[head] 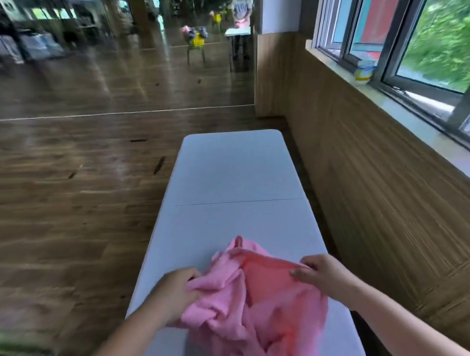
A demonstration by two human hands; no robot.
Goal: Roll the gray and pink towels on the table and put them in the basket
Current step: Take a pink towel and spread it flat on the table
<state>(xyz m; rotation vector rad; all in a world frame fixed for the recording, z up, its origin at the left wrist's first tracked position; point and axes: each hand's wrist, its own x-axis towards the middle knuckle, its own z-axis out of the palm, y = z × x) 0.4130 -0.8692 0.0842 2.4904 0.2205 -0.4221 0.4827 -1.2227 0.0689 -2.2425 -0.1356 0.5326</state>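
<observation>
1 pink towel (251,299), 1 table (233,172), 2 hands: L hand (177,292), R hand (323,274)

- left hand (177,287) is bare, ungloved
- left forearm (122,339) is bare to the frame's edge
- right hand (322,274) and right forearm (393,313) are likewise bare; thumbnail shows

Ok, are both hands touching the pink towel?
Touching. Head view: the left hand grips the pink towel, the right hand pinches its edge.

Lit brightly by daylight through the window (411,40); glared on the floor (60,91) left of it; smeared and bent toward the edges.
</observation>
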